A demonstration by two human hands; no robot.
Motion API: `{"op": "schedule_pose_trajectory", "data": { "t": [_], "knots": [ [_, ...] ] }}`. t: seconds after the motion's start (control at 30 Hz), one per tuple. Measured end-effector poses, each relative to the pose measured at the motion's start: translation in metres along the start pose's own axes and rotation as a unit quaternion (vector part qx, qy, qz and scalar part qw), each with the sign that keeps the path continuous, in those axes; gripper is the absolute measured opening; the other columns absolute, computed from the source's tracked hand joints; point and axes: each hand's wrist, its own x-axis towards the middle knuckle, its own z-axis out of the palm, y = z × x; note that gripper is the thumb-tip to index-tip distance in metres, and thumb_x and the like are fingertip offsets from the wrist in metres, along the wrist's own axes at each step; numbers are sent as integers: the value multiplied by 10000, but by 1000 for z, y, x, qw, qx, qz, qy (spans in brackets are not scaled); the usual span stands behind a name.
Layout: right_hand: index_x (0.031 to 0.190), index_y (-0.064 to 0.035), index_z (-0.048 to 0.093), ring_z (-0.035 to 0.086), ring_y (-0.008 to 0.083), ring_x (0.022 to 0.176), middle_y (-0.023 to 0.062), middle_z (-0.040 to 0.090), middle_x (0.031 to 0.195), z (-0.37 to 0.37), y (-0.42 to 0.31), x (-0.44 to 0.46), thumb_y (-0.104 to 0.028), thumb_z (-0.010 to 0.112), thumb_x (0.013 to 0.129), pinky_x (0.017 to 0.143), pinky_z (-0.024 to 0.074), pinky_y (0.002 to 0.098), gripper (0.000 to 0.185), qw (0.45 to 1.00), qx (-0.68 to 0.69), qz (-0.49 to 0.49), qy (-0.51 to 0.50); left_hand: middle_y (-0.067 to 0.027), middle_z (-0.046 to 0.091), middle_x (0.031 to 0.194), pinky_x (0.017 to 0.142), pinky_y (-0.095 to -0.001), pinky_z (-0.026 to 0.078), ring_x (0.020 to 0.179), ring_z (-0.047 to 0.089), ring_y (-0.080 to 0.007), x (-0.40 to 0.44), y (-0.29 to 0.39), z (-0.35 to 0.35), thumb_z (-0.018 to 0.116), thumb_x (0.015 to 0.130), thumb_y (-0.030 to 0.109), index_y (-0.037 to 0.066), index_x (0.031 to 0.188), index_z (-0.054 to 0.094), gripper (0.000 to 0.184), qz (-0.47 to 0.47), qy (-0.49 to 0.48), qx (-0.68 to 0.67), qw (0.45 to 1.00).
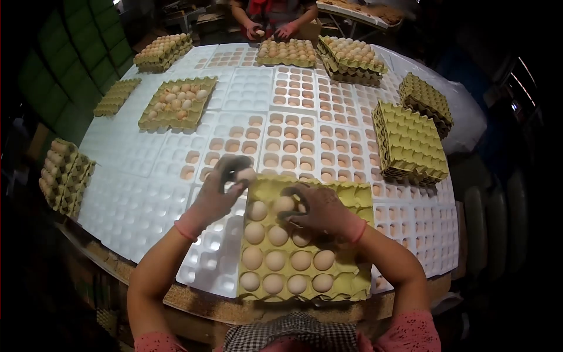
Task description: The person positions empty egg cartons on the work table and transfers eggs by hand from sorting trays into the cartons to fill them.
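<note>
A yellow pulp tray point(352, 281) with rows of eggs lies near the front edge, its right side without eggs. My left hand point(220, 190), in a glove with dark fingertips, holds an egg point(246, 175) between thumb and fingers just beyond the tray's upper left corner, over the white foam trays point(214, 249). My right hand point(319, 209), gloved too, reaches over the upper part of the yellow tray, its fingers curled around an egg point(284, 204) that sits there. Part of another egg shows beneath that hand.
Stacked pulp trays point(410, 141) stand at the right. More egg trays stand at the far left point(58, 170), upper left point(176, 102) and back point(287, 53). Across the table a co-worker's gloved hands point(270, 30) handle eggs. White foam trays holding eggs point(290, 144) cover the middle.
</note>
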Motion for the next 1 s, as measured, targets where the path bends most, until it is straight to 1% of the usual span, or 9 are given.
{"op": "schedule_pose_trajectory", "data": {
  "t": [0.1, 0.2, 0.4, 0.53, 0.63, 0.73, 0.77, 0.9, 1.0],
  "knots": [
    [1279, -114, 539, 659, 309, 900, 153, 573, 1174, -6, 16, -10, -314, 715, 826, 834, 528, 384, 525, 967, 180, -165, 73, -7, 525, 1019, 773, -272, 481, 901, 556, -103, -19, 24, -17, 610, 954, 167, 41, 1149, 510, 253, -107, -31, -184, 977],
    [1174, -147, 584, 648, 286, 893, 160, 515, 1128, 1, -19, -27, -422, 727, 812, 709, 539, 384, 476, 977, -162, -131, 40, -105, 598, 1208, 807, -366, 545, 912, 675, -285, -22, 46, -4, 621, 916, 350, 110, 1250, 558, 416, -44, -199, 327, 923],
    [1117, -129, 614, 663, 308, 923, 170, 530, 1242, -2, -35, -4, -446, 730, 795, 746, 544, 414, 466, 966, -205, -100, -121, -84, 599, 1229, 803, -414, 546, 956, 671, -303, -18, 33, 3, 657, 889, 328, 167, 1306, 560, 457, -1, -277, 392, 877],
    [1231, -78, 620, 675, 277, 1007, 152, 623, 1220, -34, -7, 70, -393, 745, 810, 858, 549, 372, 541, 992, 81, -91, -3, -70, 674, 953, 582, -255, 492, 647, 587, -102, 8, 10, -58, 623, 909, 71, 61, 1271, 598, 363, -74, -25, 33, 996],
    [1213, -43, 618, 675, 263, 977, 156, 649, 1158, -36, -24, 176, -359, 735, 835, 860, 547, 383, 506, 973, 221, 43, 49, -44, 649, 835, 529, -202, 431, 586, 482, -38, 68, -58, -103, 611, 920, 48, 29, 1253, 599, 333, -43, 117, 107, 987],
    [1228, -47, 607, 648, 309, 1020, 190, 651, 1147, 21, 39, 301, -452, 688, 852, 888, 525, 406, 559, 986, 115, 9, 117, -114, 698, 953, 758, -355, 536, 825, 680, -266, 113, -129, -116, 657, 887, 235, 90, 1244, 611, 387, 37, 164, 328, 929],
    [1240, -58, 602, 634, 326, 1051, 201, 643, 1162, 34, 46, 333, -496, 667, 854, 904, 515, 416, 587, 988, 84, 22, 127, -132, 675, 1079, 911, -410, 498, 1034, 640, -338, 126, -141, -114, 658, 863, 334, 123, 1249, 609, 442, -57, 132, 352, 925],
    [1282, -102, 583, 569, 327, 1201, 196, 600, 1268, 75, 55, 395, -568, 591, 866, 998, 464, 410, 624, 980, -146, 124, 61, -129, 604, 1251, 1029, -419, 428, 1206, 552, -308, 149, -167, -108, 621, 886, 414, 137, 1271, 590, 475, -165, 62, 353, 919],
    [1255, -95, 600, 587, 323, 1172, 184, 615, 1248, 68, 68, 405, -548, 584, 882, 993, 464, 406, 587, 982, -94, 104, 130, -197, 601, 1192, 928, -443, 472, 1098, 576, -383, 167, -202, -116, 609, 917, 316, 80, 1234, 593, 396, 70, 193, 368, 907]
  ]
}}
